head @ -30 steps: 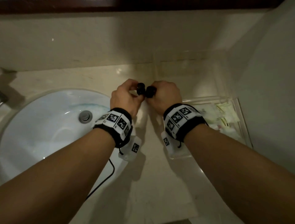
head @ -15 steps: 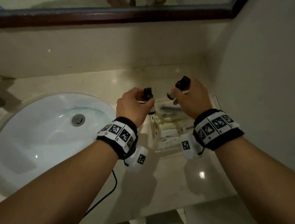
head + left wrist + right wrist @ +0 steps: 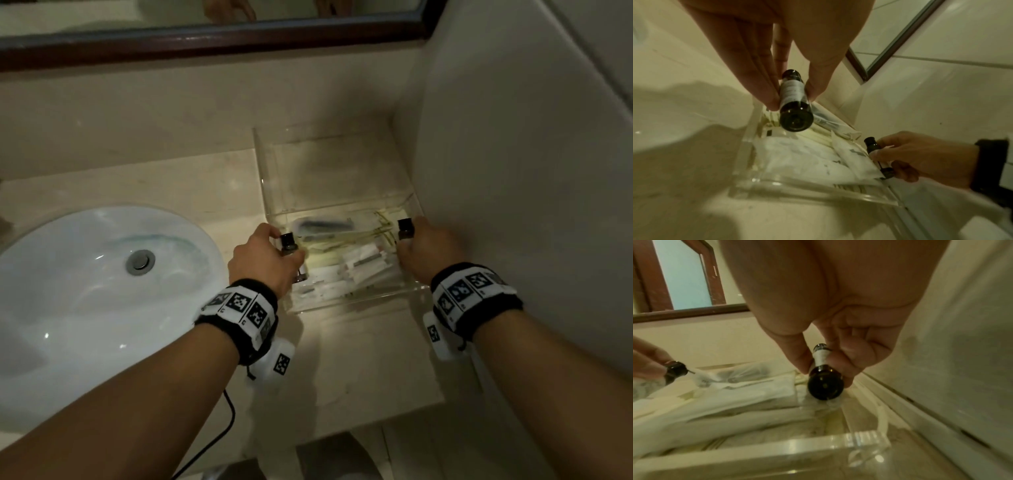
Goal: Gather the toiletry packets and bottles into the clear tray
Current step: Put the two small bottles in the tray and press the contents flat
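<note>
A: Head view?
B: Left hand (image 3: pixel 265 262) grips a small dark bottle (image 3: pixel 289 248) at the left edge of the clear tray (image 3: pixel 352 297). Right hand (image 3: pixel 426 251) grips a second dark bottle (image 3: pixel 406 229) at the tray's right side. Tray sits on the counter (image 3: pixel 359 359) beside the sink (image 3: pixel 85 291), against the right wall. White packets (image 3: pixel 363 265) lie in the tray.

A: Left wrist?
B: Fingers (image 3: pixel 764 84) and thumb pinch the labelled bottle (image 3: pixel 795 104), base toward the camera, over the tray's left wall (image 3: pixel 745 146). Can't tell if it touches. Packets (image 3: pixel 801 155) below. Other hand (image 3: pixel 920 155) holds its bottle (image 3: pixel 876 154) by the far wall.

A: Right wrist?
B: Thumb and curled fingers (image 3: pixel 849 363) clamp the bottle (image 3: pixel 825 382), base low over the packets (image 3: pixel 725 399) just inside the tray's right wall. Near rim (image 3: pixel 777 451) is in the foreground. Left hand (image 3: pixel 647 360) with its bottle (image 3: pixel 674 371) is at the frame's left.
</note>
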